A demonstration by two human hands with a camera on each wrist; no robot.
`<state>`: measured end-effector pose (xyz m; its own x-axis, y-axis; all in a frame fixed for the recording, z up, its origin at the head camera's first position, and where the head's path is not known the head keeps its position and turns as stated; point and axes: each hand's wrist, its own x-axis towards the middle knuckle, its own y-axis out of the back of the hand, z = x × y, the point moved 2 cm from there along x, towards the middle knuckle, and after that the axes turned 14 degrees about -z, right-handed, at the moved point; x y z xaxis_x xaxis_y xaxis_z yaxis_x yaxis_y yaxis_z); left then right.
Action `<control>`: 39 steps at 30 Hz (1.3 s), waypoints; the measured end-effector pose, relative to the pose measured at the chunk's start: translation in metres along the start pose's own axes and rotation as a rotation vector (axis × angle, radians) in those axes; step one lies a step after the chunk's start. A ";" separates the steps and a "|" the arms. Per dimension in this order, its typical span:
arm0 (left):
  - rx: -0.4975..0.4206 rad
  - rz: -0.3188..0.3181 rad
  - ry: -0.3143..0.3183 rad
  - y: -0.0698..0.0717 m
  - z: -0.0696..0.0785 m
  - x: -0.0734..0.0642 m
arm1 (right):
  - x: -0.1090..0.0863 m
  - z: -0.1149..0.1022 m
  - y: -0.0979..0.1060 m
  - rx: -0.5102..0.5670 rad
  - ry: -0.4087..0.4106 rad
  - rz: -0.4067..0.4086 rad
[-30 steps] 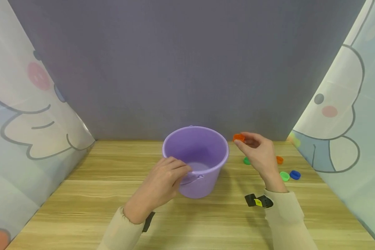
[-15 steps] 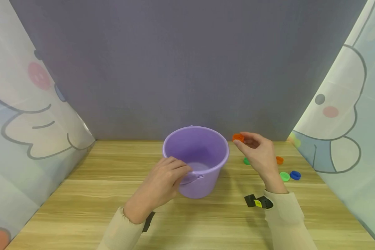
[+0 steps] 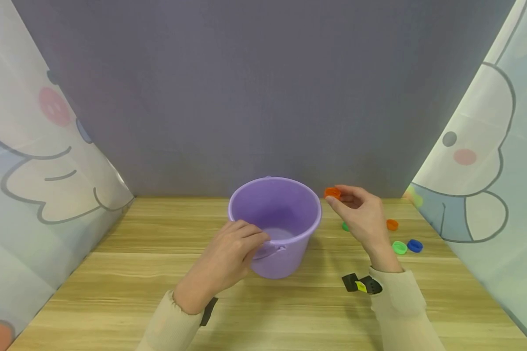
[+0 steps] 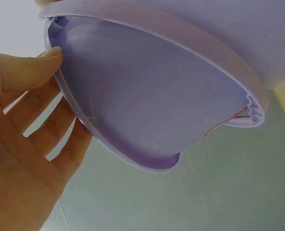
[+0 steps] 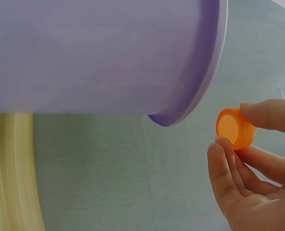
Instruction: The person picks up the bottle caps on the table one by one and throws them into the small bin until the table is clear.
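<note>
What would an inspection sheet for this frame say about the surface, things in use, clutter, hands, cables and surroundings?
Surface: wood-grain tabletop.
Job's things: purple bucket, upright on the tabletop; held orange cap, off the tabletop and outside the bucket.
Clutter: loose at right, a second orange cap, light green cap, blue cap and a mostly hidden green cap.
Left hand: holds the bucket's near rim.
Right hand: pinches the held orange cap, right of the bucket.
Cables: nothing seen.
Surroundings: grey backdrop behind; cartoon-printed left sheet and right sheet at the sides.
</note>
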<state>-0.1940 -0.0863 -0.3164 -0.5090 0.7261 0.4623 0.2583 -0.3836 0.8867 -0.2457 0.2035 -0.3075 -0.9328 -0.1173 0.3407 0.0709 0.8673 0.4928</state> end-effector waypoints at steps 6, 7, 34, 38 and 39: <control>0.007 0.004 -0.005 0.000 0.000 0.000 | 0.000 -0.001 -0.001 0.001 0.012 0.004; 0.009 0.005 -0.007 0.000 0.000 0.000 | 0.000 -0.001 -0.002 0.000 0.015 0.005; 0.019 0.015 -0.012 0.000 -0.001 0.002 | 0.001 -0.013 -0.013 0.081 0.132 0.005; 0.021 0.018 -0.012 0.000 0.000 0.002 | 0.001 -0.014 -0.014 0.089 0.149 0.005; 0.021 0.019 -0.012 0.000 0.000 0.002 | 0.000 -0.014 -0.015 0.092 0.152 0.004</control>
<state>-0.1949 -0.0847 -0.3153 -0.4942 0.7256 0.4788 0.2846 -0.3854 0.8778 -0.2423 0.1840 -0.3037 -0.8677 -0.1799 0.4633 0.0352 0.9076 0.4183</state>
